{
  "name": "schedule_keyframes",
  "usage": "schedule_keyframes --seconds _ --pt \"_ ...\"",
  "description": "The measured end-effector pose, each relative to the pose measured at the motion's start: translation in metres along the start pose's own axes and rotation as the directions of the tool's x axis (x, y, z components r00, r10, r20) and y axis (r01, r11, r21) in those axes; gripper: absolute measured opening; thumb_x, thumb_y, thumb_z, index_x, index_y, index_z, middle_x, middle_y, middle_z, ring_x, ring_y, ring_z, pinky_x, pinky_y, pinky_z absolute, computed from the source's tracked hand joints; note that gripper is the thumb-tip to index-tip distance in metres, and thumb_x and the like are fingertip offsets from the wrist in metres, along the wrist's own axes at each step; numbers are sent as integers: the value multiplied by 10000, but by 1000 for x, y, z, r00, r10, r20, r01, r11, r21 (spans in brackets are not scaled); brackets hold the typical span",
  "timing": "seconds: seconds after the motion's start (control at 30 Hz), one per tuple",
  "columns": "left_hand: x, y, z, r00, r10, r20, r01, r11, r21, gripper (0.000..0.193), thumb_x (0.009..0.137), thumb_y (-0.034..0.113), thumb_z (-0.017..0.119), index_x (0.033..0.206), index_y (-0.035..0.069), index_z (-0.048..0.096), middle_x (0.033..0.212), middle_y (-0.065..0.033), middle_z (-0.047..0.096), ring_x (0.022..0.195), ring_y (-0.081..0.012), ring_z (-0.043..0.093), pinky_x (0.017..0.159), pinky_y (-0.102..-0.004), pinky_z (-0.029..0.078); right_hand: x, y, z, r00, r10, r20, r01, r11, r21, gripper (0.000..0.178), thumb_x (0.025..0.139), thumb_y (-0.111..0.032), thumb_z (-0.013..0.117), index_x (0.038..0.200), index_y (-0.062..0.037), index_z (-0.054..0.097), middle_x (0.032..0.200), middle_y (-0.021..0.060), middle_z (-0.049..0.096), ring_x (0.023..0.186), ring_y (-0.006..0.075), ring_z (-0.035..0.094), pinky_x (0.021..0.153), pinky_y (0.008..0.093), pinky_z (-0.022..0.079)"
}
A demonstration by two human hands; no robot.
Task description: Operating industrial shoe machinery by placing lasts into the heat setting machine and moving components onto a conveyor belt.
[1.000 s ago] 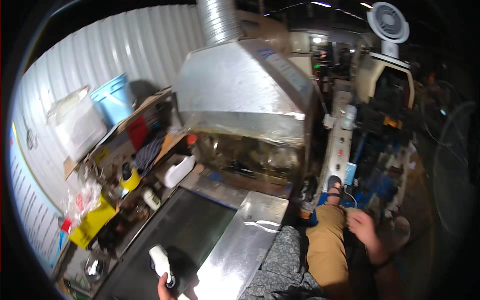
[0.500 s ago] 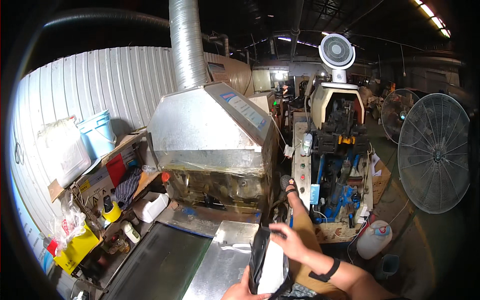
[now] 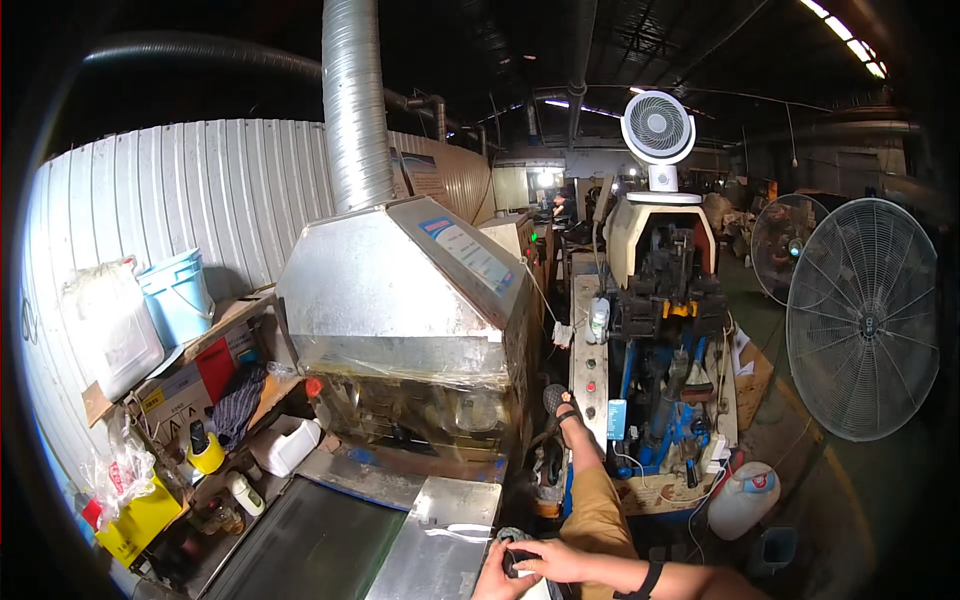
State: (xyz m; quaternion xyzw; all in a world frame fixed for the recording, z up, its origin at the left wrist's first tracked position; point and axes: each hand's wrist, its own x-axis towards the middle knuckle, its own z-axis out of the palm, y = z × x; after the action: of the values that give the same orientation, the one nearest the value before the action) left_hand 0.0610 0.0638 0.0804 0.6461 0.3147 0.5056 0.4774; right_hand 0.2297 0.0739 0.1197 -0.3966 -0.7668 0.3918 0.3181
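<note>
Low in the view, my left hand (image 3: 494,580) and my right hand (image 3: 552,561) are close together on a dark, soft-looking piece (image 3: 513,536) with a white part. Fingers of both hands curl round its upper edge, and the right fingers reach across toward the left hand. Its lower part runs toward the bottom edge of the picture, so I cannot make out its exact kind. Beside the hands, thin white strips (image 3: 458,532) lie on a bare metal plate (image 3: 432,515).
A dark conveyor belt (image 3: 310,545) leads to a hooded metal machine (image 3: 385,290). On the left are a shelf with a blue bucket (image 3: 178,290) and a yellow box (image 3: 140,520). To the right stand a press machine (image 3: 665,340), a white jug (image 3: 742,500) and a large fan (image 3: 865,320).
My right hand has come down and left to meet the left hand on the dark piece. The piece sits lower, with less of its white part showing. The view has shifted slightly.
</note>
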Motion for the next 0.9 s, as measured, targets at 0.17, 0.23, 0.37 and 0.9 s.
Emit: schedule_keyframes --seconds 0.17,0.23,0.37,0.9 --pt "9 20 4 995 -93 33 93 996 -2 629 722 80 761 1266 40 448 1152 -129 562 1056 -231 568 867 -337 502 1 10 20 956 -67 -287 78 997 27 388 849 -173 663 1232 -137 624 878 134 710 712 156 667 656 312 531" --pt "15 6 -6 985 -158 74 156 987 30 626 740 84 767 1275 37 444 1156 -126 576 1025 -227 584 867 -339 506 5 14 26 960 61 -273 -1 977 215 323 900 -118 617 1218 -61 606 1033 94 701 922 147 672 800 291 533" --pt "39 -36 -16 976 -180 126 205 953 -223 662 736 -26 748 1326 1 448 1224 -122 579 1179 -226 533 998 -338 447 -2 123 32 937 318 -145 -260 912 317 464 892 -234 649 1307 -70 523 1091 141 670 983 224 660 865 315 499" --pt "4 -45 -27 891 -439 -116 389 870 -304 540 809 134 694 1304 59 488 1068 -147 651 990 -226 616 862 -345 511 138 142 -110 865 267 -424 121 710 693 344 906 -221 585 1233 -118 549 1040 79 654 878 158 623 762 295 495"
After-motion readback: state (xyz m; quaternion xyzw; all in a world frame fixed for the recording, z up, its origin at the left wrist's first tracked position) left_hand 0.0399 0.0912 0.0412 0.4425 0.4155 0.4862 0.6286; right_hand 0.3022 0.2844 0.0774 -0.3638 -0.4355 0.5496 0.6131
